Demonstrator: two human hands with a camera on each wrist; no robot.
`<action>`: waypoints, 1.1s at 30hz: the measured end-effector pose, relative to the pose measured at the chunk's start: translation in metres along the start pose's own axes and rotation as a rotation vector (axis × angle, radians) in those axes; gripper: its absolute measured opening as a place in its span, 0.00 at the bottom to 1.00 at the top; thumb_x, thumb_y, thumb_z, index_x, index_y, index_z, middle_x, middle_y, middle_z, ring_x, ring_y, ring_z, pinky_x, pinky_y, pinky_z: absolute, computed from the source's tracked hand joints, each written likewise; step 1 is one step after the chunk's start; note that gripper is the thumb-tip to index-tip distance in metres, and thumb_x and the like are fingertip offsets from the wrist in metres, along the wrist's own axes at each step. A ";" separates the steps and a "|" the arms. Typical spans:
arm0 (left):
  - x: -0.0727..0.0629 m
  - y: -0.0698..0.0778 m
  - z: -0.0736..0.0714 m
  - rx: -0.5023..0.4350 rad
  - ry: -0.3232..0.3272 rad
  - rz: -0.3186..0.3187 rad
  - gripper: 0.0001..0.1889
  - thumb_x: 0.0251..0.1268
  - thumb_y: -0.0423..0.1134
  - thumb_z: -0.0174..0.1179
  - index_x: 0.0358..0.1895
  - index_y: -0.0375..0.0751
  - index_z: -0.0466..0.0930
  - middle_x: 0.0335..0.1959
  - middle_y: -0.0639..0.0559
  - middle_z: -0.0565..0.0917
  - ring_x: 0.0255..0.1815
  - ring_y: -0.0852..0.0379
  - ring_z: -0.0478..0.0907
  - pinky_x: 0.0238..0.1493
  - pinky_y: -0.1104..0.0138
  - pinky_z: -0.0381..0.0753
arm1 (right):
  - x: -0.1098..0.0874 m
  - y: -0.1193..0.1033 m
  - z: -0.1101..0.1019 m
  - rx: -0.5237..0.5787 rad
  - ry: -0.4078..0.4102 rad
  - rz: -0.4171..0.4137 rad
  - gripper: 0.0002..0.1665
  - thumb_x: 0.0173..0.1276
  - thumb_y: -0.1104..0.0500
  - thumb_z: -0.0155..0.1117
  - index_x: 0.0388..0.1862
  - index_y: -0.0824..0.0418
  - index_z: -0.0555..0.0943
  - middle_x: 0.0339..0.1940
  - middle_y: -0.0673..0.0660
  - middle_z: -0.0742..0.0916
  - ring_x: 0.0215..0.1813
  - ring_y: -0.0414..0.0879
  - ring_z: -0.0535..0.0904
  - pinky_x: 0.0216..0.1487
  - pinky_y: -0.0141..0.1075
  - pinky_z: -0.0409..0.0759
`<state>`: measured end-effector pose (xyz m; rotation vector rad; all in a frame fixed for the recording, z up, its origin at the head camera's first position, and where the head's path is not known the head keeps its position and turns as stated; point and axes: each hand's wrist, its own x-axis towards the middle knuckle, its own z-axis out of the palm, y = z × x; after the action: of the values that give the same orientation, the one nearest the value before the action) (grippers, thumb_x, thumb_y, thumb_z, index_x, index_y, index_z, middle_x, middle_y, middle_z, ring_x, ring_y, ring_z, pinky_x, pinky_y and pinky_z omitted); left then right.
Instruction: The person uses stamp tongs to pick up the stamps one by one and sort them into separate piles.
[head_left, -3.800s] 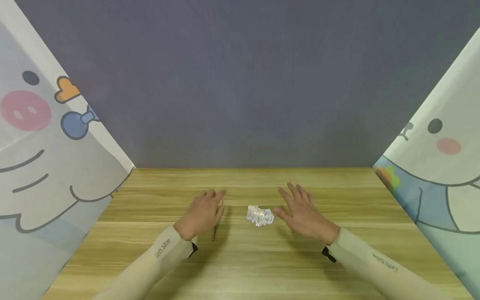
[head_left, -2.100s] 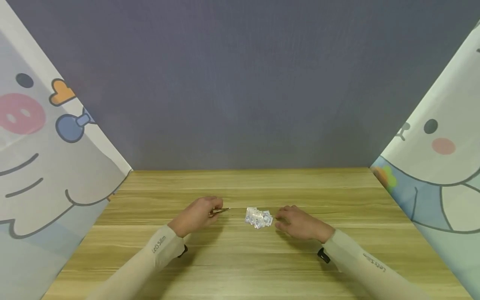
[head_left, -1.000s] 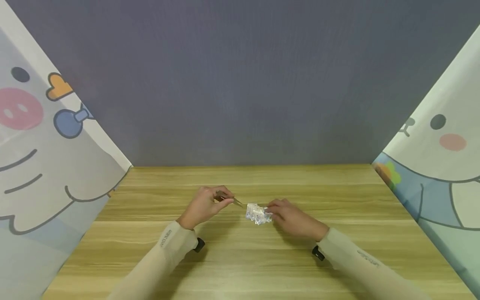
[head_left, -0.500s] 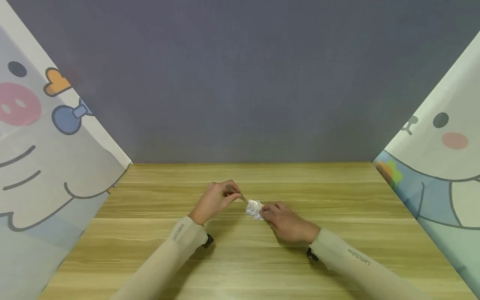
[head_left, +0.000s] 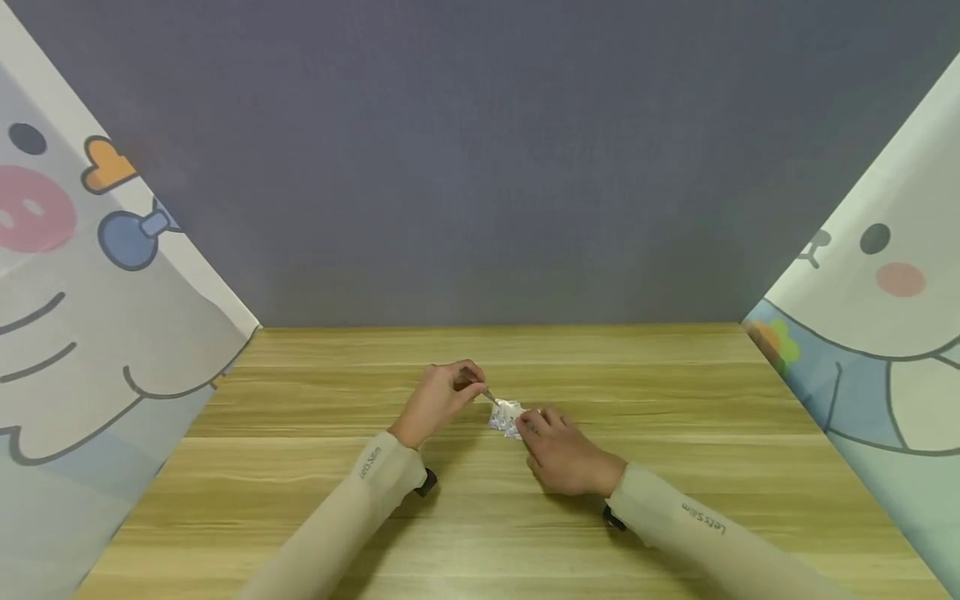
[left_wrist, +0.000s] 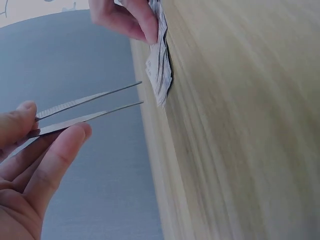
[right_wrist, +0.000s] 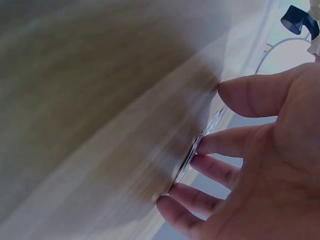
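Note:
Between its thumb and fingers, my left hand (head_left: 438,404) pinches metal tweezers (left_wrist: 65,107). In the left wrist view the tweezer tips stand apart with nothing between them, close to the left end of a pile of small, shiny, flat packets (head_left: 504,417). The pile lies overlapped on the table, with some print showing. My right hand (head_left: 566,454) rests at the right end of the pile, its fingers spread and covering that part. In the right wrist view its fingertips (right_wrist: 206,145) touch the packets (right_wrist: 186,162) and the tabletop.
The wood-grain table (head_left: 465,533) reaches back to a grey wall panel (head_left: 487,167). White sheets with cartoon animals cover the left side wall (head_left: 90,333) and the right side wall (head_left: 825,333). Both forearms wear light sleeves, with a dark device under each wrist.
The left hand took up the tweezers from the table, turned them and carried them right to the pile. My right hand moved left onto the packets, covering their right end.

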<state>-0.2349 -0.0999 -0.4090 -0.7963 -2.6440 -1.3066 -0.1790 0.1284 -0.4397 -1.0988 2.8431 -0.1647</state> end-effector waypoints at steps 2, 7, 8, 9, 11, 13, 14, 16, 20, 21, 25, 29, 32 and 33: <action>0.001 0.000 0.003 -0.001 -0.007 -0.005 0.03 0.65 0.38 0.61 0.36 0.43 0.81 0.30 0.51 0.85 0.28 0.54 0.82 0.24 0.71 0.79 | 0.000 -0.001 -0.001 0.002 -0.005 0.007 0.31 0.73 0.56 0.51 0.69 0.72 0.63 0.64 0.60 0.66 0.60 0.54 0.61 0.58 0.52 0.68; 0.002 -0.001 0.009 0.032 -0.012 -0.007 0.03 0.65 0.37 0.61 0.36 0.42 0.81 0.30 0.51 0.85 0.29 0.59 0.82 0.26 0.72 0.80 | -0.001 -0.002 -0.002 0.000 0.004 0.002 0.31 0.73 0.56 0.52 0.68 0.72 0.63 0.63 0.61 0.67 0.59 0.55 0.62 0.57 0.52 0.69; 0.003 -0.001 0.009 0.036 -0.011 -0.012 0.03 0.65 0.36 0.61 0.37 0.41 0.81 0.30 0.51 0.85 0.29 0.58 0.82 0.27 0.72 0.80 | -0.001 -0.002 -0.002 0.000 0.005 0.000 0.31 0.73 0.56 0.52 0.68 0.73 0.63 0.63 0.61 0.67 0.59 0.55 0.62 0.57 0.52 0.69; 0.003 -0.001 0.010 0.040 -0.011 -0.016 0.03 0.65 0.36 0.61 0.37 0.40 0.81 0.30 0.51 0.85 0.29 0.59 0.82 0.27 0.72 0.80 | -0.001 -0.002 -0.002 0.000 0.005 -0.001 0.31 0.73 0.56 0.52 0.68 0.72 0.63 0.63 0.61 0.67 0.60 0.55 0.62 0.57 0.52 0.69; 0.003 -0.002 0.010 0.040 -0.013 -0.029 0.04 0.66 0.35 0.60 0.38 0.39 0.81 0.30 0.51 0.85 0.29 0.59 0.82 0.27 0.72 0.80 | -0.001 -0.001 -0.002 0.001 0.003 -0.004 0.31 0.73 0.56 0.52 0.68 0.73 0.63 0.63 0.61 0.67 0.60 0.55 0.62 0.57 0.52 0.69; 0.004 -0.003 0.011 0.039 -0.017 -0.044 0.04 0.66 0.36 0.60 0.38 0.40 0.81 0.30 0.52 0.84 0.30 0.60 0.82 0.28 0.72 0.80 | 0.000 -0.001 -0.002 -0.006 -0.008 -0.002 0.31 0.74 0.55 0.51 0.68 0.73 0.63 0.64 0.61 0.66 0.60 0.55 0.62 0.57 0.51 0.69; 0.004 -0.003 0.011 0.047 -0.020 -0.051 0.04 0.66 0.37 0.60 0.38 0.41 0.81 0.30 0.54 0.84 0.31 0.61 0.82 0.28 0.72 0.80 | 0.000 -0.001 -0.002 -0.008 -0.012 -0.002 0.31 0.74 0.55 0.51 0.68 0.73 0.63 0.64 0.61 0.66 0.60 0.55 0.62 0.57 0.51 0.69; 0.005 -0.004 0.012 0.060 -0.021 -0.064 0.04 0.66 0.40 0.60 0.38 0.44 0.81 0.31 0.57 0.83 0.31 0.63 0.81 0.29 0.73 0.80 | 0.000 0.000 -0.002 -0.013 -0.011 -0.002 0.31 0.74 0.55 0.51 0.68 0.73 0.63 0.64 0.60 0.66 0.59 0.54 0.62 0.56 0.50 0.70; 0.007 -0.005 0.013 0.075 -0.006 -0.077 0.04 0.66 0.41 0.61 0.37 0.46 0.80 0.30 0.59 0.82 0.31 0.66 0.80 0.30 0.73 0.80 | 0.000 0.000 -0.001 -0.028 0.000 -0.004 0.31 0.73 0.55 0.52 0.68 0.72 0.63 0.64 0.60 0.67 0.58 0.53 0.63 0.55 0.50 0.70; 0.008 -0.005 0.014 0.072 -0.001 -0.082 0.03 0.66 0.40 0.61 0.37 0.46 0.80 0.30 0.59 0.82 0.31 0.66 0.80 0.30 0.72 0.80 | 0.000 0.000 -0.001 -0.030 0.003 -0.005 0.31 0.73 0.55 0.52 0.68 0.72 0.63 0.63 0.60 0.67 0.58 0.53 0.63 0.55 0.49 0.70; 0.010 -0.005 0.015 0.047 0.007 -0.103 0.03 0.65 0.39 0.62 0.36 0.46 0.80 0.29 0.59 0.82 0.29 0.66 0.80 0.28 0.72 0.80 | 0.000 0.000 -0.002 -0.040 0.008 -0.010 0.31 0.74 0.54 0.51 0.68 0.71 0.63 0.63 0.59 0.67 0.57 0.53 0.63 0.54 0.49 0.70; 0.012 -0.006 0.015 0.005 -0.007 -0.130 0.04 0.67 0.40 0.59 0.35 0.46 0.79 0.29 0.54 0.84 0.27 0.62 0.81 0.23 0.69 0.79 | -0.001 -0.001 -0.003 -0.043 0.012 -0.014 0.31 0.74 0.54 0.51 0.68 0.71 0.64 0.63 0.60 0.68 0.57 0.53 0.63 0.54 0.49 0.70; 0.012 -0.006 0.015 -0.019 -0.023 -0.134 0.05 0.70 0.39 0.56 0.36 0.44 0.77 0.30 0.49 0.84 0.27 0.56 0.82 0.20 0.68 0.78 | -0.001 -0.001 -0.004 -0.038 0.009 -0.011 0.31 0.74 0.54 0.51 0.68 0.72 0.64 0.63 0.60 0.68 0.57 0.53 0.63 0.54 0.49 0.70; 0.013 -0.007 0.015 -0.022 -0.028 -0.134 0.05 0.71 0.39 0.55 0.36 0.44 0.77 0.30 0.48 0.84 0.26 0.55 0.81 0.19 0.68 0.77 | -0.001 -0.001 -0.004 -0.034 0.007 -0.010 0.31 0.74 0.54 0.51 0.68 0.72 0.64 0.63 0.60 0.68 0.57 0.53 0.63 0.54 0.49 0.70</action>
<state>-0.2468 -0.0862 -0.4196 -0.6549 -2.7528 -1.3670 -0.1776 0.1288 -0.4356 -1.1220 2.8575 -0.1212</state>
